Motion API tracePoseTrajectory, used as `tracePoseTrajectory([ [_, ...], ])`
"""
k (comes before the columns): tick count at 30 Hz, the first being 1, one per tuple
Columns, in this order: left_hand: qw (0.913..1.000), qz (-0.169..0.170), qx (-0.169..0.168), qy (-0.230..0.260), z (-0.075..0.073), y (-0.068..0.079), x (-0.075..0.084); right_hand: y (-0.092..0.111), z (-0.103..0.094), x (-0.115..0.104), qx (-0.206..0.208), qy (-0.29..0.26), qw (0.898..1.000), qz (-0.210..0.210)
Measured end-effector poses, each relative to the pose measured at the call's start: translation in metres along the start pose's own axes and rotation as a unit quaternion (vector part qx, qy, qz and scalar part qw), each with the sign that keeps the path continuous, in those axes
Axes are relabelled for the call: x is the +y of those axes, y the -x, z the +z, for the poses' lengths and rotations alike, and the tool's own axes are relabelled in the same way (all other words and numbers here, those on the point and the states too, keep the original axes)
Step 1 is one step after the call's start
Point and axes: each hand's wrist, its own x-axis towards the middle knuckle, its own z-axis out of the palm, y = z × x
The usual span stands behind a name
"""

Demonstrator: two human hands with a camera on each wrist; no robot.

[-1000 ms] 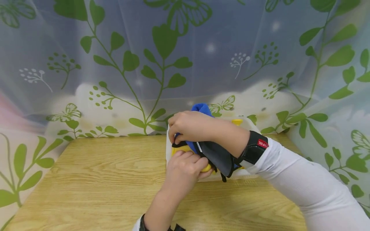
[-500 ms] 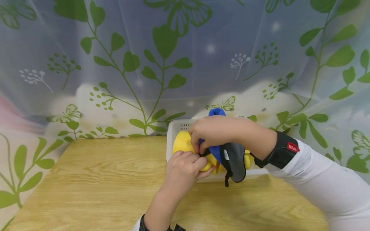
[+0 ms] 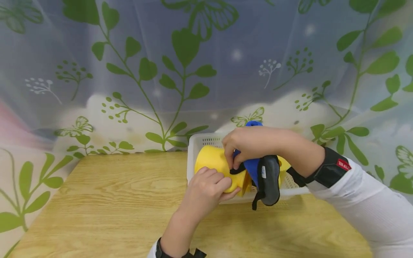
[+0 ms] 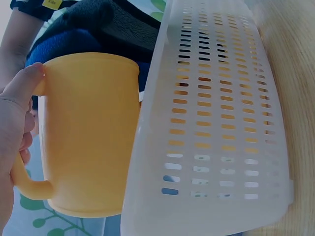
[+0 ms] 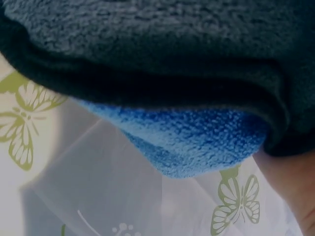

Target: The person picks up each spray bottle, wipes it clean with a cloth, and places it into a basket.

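Note:
A yellow mug (image 3: 213, 159) lies tilted at the left end of a white slotted basket (image 3: 191, 157). My left hand (image 3: 206, 186) grips its handle; in the left wrist view the mug (image 4: 91, 132) is seen side-on, with the fingers (image 4: 24, 98) through the handle. My right hand (image 3: 251, 145) pinches a blue and dark grey cloth (image 3: 272, 182) with black edging, its black edge against the mug's side. Fuzzy cloth (image 5: 192, 137) fills much of the right wrist view and hides most of that hand.
More yellow (image 3: 284, 165) shows in the basket under the right forearm. The basket stands on a wood-grain table (image 3: 129, 193), close to a leaf-and-butterfly-printed curtain (image 3: 135, 89). A cloth loop hangs over the basket's front edge.
My right hand has slid to the right along the mug with the cloth, uncovering more of the yellow side. The left hand stays in place on the handle.

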Motion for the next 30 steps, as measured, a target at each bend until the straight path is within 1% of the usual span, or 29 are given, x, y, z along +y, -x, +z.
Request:
tracePoseTrajectory([
  [4, 1.0, -0.001, 0.004, 0.001, -0.001, -0.001, 0.001, -0.005, -0.002, 0.001, 0.023, -0.013, 1.0, -0.009],
  [7, 0.9999, -0.004, 0.01, -0.002, -0.002, -0.001, 0.002, -0.012, -0.001, 0.004, 0.031, -0.024, 0.999, -0.016],
  [14, 0.9997, -0.002, 0.017, -0.015, -0.006, -0.003, 0.005, -0.027, 0.0, 0.01, 0.063, -0.037, 0.997, -0.005],
  [18, 0.9998, -0.003, 0.017, -0.013, -0.006, -0.004, 0.006, -0.039, 0.001, 0.009, 0.077, -0.027, 0.997, 0.018],
  [22, 0.9999, -0.004, 0.011, 0.001, -0.004, -0.006, 0.01, -0.049, 0.005, 0.008, 0.083, -0.011, 0.996, 0.045],
  [25, 0.9999, -0.009, 0.004, 0.004, -0.005, -0.004, 0.01, -0.056, 0.007, 0.005, 0.089, -0.002, 0.995, 0.048],
  [30, 0.9999, -0.012, 0.008, 0.004, -0.004, -0.006, 0.012, -0.058, 0.008, 0.003, 0.092, 0.011, 0.995, 0.046],
])
